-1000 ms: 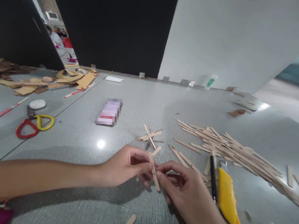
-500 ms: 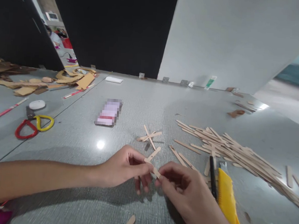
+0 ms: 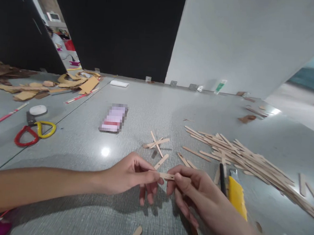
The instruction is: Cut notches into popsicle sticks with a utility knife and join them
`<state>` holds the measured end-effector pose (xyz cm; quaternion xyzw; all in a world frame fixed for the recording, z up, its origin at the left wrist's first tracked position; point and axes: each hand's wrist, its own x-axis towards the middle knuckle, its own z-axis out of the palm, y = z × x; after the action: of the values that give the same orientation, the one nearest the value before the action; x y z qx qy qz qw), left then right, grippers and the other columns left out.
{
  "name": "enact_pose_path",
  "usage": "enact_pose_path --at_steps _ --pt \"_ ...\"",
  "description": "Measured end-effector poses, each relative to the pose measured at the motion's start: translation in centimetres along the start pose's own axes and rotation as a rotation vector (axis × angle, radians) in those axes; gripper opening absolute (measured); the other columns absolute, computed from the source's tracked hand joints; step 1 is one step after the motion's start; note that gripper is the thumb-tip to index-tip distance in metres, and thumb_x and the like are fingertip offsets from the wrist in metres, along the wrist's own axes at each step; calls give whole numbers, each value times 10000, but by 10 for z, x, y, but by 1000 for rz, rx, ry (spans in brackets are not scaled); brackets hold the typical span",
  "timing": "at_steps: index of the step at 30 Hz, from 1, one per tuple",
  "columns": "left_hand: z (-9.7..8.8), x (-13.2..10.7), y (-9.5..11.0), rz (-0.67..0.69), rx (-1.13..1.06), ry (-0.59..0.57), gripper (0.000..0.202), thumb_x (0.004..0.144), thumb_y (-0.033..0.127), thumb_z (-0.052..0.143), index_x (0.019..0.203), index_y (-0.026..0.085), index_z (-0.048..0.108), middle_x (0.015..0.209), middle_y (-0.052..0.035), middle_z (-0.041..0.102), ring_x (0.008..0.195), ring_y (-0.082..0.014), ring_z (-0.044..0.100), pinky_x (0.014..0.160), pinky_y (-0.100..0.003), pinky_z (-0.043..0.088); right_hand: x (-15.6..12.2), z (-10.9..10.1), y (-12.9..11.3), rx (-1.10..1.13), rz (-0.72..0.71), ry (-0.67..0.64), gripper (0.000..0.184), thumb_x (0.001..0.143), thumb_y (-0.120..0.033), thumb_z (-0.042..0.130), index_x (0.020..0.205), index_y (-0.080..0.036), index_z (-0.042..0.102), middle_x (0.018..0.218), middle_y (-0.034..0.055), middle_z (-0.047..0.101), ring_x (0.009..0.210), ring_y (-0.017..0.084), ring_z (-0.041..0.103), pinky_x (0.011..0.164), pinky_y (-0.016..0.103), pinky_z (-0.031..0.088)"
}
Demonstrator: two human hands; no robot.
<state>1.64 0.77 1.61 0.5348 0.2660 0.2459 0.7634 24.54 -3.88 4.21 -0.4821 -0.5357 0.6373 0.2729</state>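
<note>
Between my two hands stretches a short wooden craft stick (image 3: 166, 176) with a small dark slot near its right end. My left hand (image 3: 139, 175) pinches its left end between thumb and forefinger. At the right end, my right hand (image 3: 192, 189) grips it the same way. Just behind my left fingertips lies another craft stick (image 3: 161, 161) with a small notch. Beyond that, several sticks joined in a star shape (image 3: 156, 143) rest on the grey table (image 3: 136, 112). A large pile of craft sticks (image 3: 240, 155) spreads to the right.
A yellow utility knife (image 3: 236, 198) and a black pen (image 3: 222, 177) lie beside my right hand. Scissors with red and yellow handles (image 3: 33, 134) lie at left, near a white oval case (image 3: 38, 110). A phone (image 3: 114, 118) lies mid-table; cardboard scraps (image 3: 79, 81) sit far left.
The held stick has turned from slanting to nearly level, showing its slot. My right hand has shifted slightly right and up, its lower fingers now more spread. My left hand stays almost in place.
</note>
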Motion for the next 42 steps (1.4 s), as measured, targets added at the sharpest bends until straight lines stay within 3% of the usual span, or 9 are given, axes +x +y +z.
enact_pose_path --at_steps 6,12,18,21,25,27,30,35,42 --pt "-2 1 0 13 -58 -37 478 911 556 804 916 78 799 734 -66 704 615 -131 712 531 -196 593 0 0 -1 155 -38 32 477 1066 -594 581 869 -176 701 532 -49 554 422 69 417 405 147 350" --pt "-3 -2 -3 8 -67 -76 473 905 558 812 929 85 814 764 -73 714 637 -128 713 550 -202 598 0 4 5 231 -67 36 498 974 -652 696 793 -190 658 548 -70 523 411 53 356 401 151 377" --pt "1 -2 1 19 28 -28 509 923 598 763 864 93 779 742 -59 683 618 -131 682 537 -220 580 3 0 4 152 -45 76 510 960 -672 699 803 -189 656 601 -43 590 405 59 465 398 170 432" --pt "4 -3 2 7 208 -24 419 974 492 720 808 108 748 684 -30 651 554 -95 597 482 -175 476 5 2 1 87 -60 123 469 947 -646 733 858 -191 663 582 -47 600 414 74 527 412 177 468" --pt "8 -8 -3 12 502 -62 365 998 342 666 717 113 711 551 22 548 480 -54 454 448 -141 318 4 9 7 -126 -316 395 358 951 -426 797 1179 -254 581 792 -21 694 601 151 705 491 229 604" --pt "10 -9 -4 -12 514 -68 326 1026 361 608 889 114 770 563 28 558 453 -61 458 440 -147 343 1 11 15 -360 -579 580 338 962 -300 774 1234 -278 573 996 37 743 796 195 784 614 286 684" --pt "13 -10 -4 -44 487 -58 301 1017 349 600 1089 112 772 585 37 562 432 -63 441 431 -152 357 -4 12 26 -697 -839 683 332 993 -244 718 1300 -295 605 1195 84 767 1008 258 817 803 400 725" --pt "15 -8 -4 -15 502 -50 267 1017 335 582 954 118 724 552 42 546 418 -63 431 416 -145 340 -7 11 42 -920 -846 676 301 1027 -229 661 1318 -289 618 1089 43 839 957 253 849 918 402 698" --pt "13 -7 -8 12 574 -48 291 1025 346 560 847 140 662 539 35 553 412 -65 444 418 -145 336 -2 17 54 -821 -857 710 292 1034 -227 665 1320 -284 641 1055 30 858 877 201 859 818 270 696"
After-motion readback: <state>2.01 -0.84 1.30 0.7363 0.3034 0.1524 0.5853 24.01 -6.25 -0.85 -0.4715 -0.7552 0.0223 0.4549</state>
